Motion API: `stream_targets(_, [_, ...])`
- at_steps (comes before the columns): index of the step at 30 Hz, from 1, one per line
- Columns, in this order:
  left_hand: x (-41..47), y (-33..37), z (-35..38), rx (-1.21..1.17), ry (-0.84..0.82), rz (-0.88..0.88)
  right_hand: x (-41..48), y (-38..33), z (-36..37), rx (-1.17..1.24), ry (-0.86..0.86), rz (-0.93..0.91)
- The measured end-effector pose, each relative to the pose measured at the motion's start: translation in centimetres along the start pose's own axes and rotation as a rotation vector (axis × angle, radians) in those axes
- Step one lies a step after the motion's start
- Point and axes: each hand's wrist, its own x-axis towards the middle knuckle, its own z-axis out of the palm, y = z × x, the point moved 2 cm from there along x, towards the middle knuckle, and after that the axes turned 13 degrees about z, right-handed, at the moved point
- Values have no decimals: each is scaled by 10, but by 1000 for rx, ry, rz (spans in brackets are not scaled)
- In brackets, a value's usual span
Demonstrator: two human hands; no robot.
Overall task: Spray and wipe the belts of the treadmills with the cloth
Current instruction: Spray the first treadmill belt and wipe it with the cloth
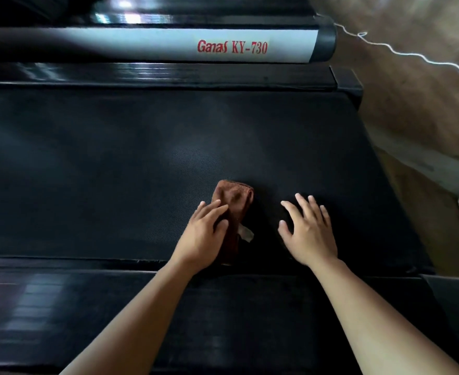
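The brown cloth (235,201) lies bunched into a narrow fold on the treadmill belt (114,171). It sits under and just ahead of my left hand (204,236), with its far end poking out past the fingertips. That hand is flat, fingers straight and pressed down on the fabric, not curled round it. I judge that is so the palm's weight drives the cloth against the ribbed surface for a wiping stroke. A pale label tag (246,234) sticks out of the cloth on the thumb side.

My right hand (308,234) is just beside the cloth, apart from it, fingers spread and laid on the bare belt with nothing in it. It looks like a brace, taking my weight as I lean over.

Ahead of both hands the belt shows a faint lighter patch, which may be damp or only glare; I cannot tell. No spray bottle is in view.

Beyond the belt runs the grey side rail (168,44) printed "Ganas KY-730". On my near side, under my forearms, is the black foot rail (87,307). Off to the right of my right hand, a white cord (401,50) trails across the brown floor (412,90).
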Motion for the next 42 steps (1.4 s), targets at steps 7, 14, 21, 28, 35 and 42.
stream_targets(7, [-55,-51,-29,236,148,57,-10,-61,-7,97,54,-37])
stream_targets(14, [-96,-77,-50,448,160,-10,-30,-151,5,116,-24,-60])
stream_targets(21, [-100,-78,-50,457,136,-63,-28,-165,23,28,-144,-5])
stream_targets(28, [-100,-79,-50,447,118,-95,-17,-154,21,13,-197,-290])
stream_targets(35, [-99,-79,-51,454,128,-86,-3,-169,13,49,-90,-377])
stream_targets(42, [-98,-80,-50,463,133,-93,-26,-197,32,-17,-4,-9])
